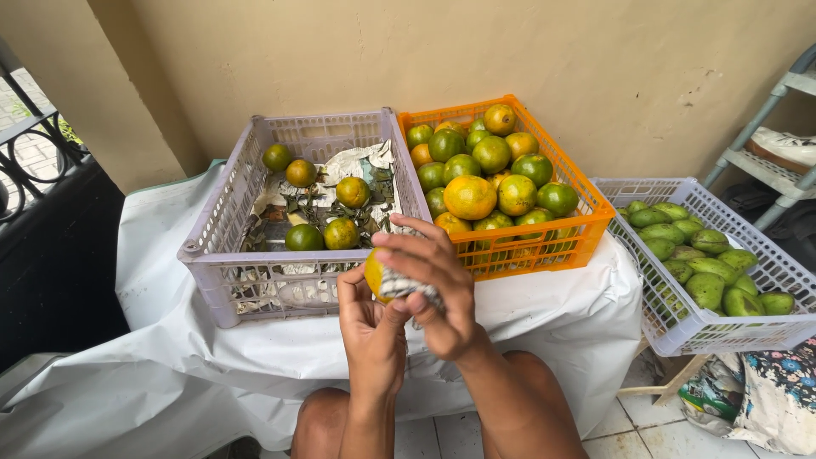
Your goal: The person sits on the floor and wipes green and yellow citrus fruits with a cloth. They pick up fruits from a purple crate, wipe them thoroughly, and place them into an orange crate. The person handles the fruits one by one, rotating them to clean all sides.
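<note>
While the left hand grasps an orange from below, the right hand presses a cloth clenched in its fingers against it. Both are raised just before a grey crate holding few oranges, beside a full orange crate.

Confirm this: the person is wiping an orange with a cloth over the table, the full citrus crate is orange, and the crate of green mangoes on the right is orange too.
Not quite. The head view shows the mango crate is pale lavender-white, not orange. The rest holds: the left hand holds an orange, the right hand presses a cloth on it, and the full citrus crate is orange.
</note>
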